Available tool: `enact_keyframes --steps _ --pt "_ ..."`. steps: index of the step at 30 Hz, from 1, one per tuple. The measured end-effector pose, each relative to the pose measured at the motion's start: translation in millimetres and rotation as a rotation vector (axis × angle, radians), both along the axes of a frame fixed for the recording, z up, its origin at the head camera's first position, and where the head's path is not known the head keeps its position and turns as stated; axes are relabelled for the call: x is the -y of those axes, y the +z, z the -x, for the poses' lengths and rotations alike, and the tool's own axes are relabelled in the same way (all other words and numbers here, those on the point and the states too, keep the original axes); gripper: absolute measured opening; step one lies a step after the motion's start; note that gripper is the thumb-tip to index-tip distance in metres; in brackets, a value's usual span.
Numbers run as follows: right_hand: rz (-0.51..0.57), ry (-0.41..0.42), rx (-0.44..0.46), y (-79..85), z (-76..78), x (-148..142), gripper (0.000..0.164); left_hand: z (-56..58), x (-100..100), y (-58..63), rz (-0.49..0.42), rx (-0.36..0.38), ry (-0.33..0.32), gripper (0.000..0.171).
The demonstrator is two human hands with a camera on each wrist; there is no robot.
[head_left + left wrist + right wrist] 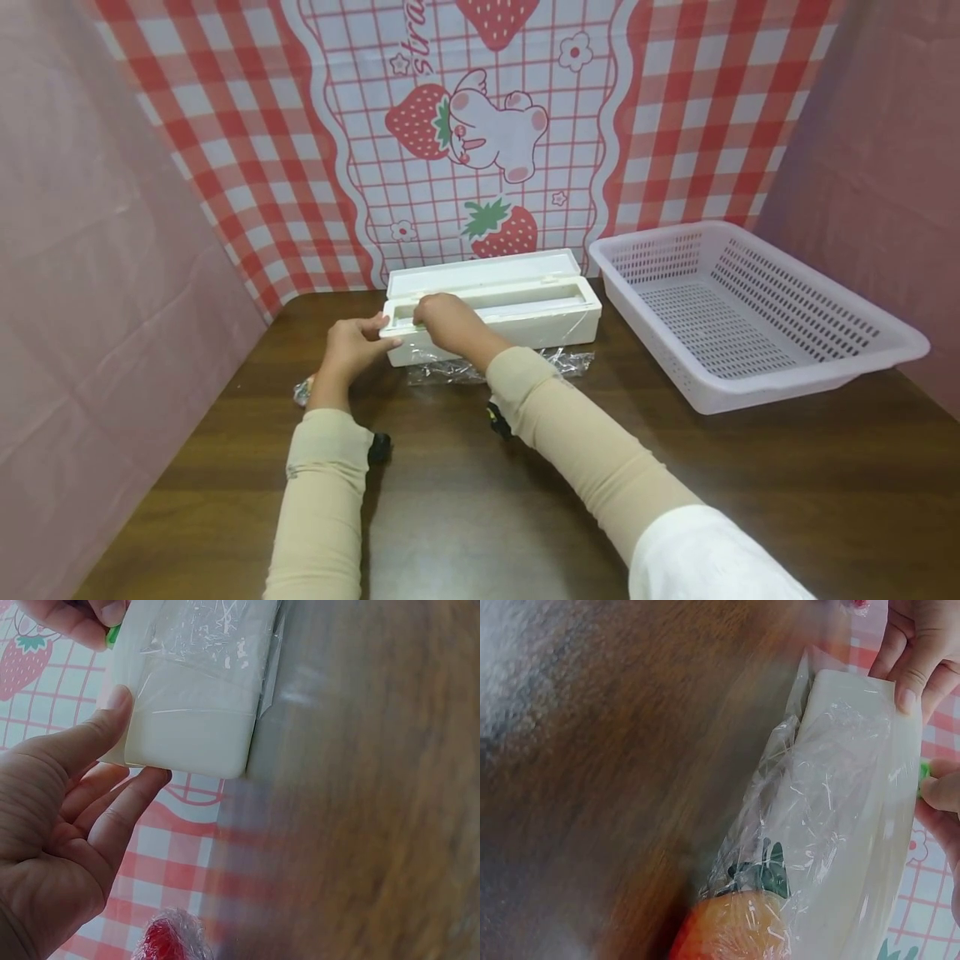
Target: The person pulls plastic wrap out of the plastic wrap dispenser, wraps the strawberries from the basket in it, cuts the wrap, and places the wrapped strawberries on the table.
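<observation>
A white cling film dispenser box (540, 330) stands on the table with its lid (483, 272) raised at the back. My left hand (348, 347) grips the box's left end, thumb on the front and fingers round the end. At the top edge near that end, my right hand (454, 323) pinches a small green slide cutter (112, 635). Clear cling film (442, 372) hangs down the front of the box and lies crumpled along its foot. An orange-red picture with dark green leaves (739, 922) shows through the film in the right wrist view.
A white perforated plastic basket (810, 382) stands right of the box. By my left wrist lies a small film-wrapped thing (302, 390), red inside in the left wrist view. A checked strawberry cloth (652, 125) hangs behind, with pink cloth at both sides.
</observation>
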State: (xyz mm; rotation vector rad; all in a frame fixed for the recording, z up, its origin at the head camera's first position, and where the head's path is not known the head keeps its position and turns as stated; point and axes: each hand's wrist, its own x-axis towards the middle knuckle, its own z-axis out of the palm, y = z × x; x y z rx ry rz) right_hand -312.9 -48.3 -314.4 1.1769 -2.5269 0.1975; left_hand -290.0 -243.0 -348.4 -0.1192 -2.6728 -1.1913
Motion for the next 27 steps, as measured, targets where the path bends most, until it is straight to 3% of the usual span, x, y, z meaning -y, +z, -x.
enact_keyframes --steps 27 --pt "0.008 -0.002 0.002 0.5 -2.3 -8.8 0.024 -2.5 0.5 0.4 -0.01 0.038 0.016 0.054"
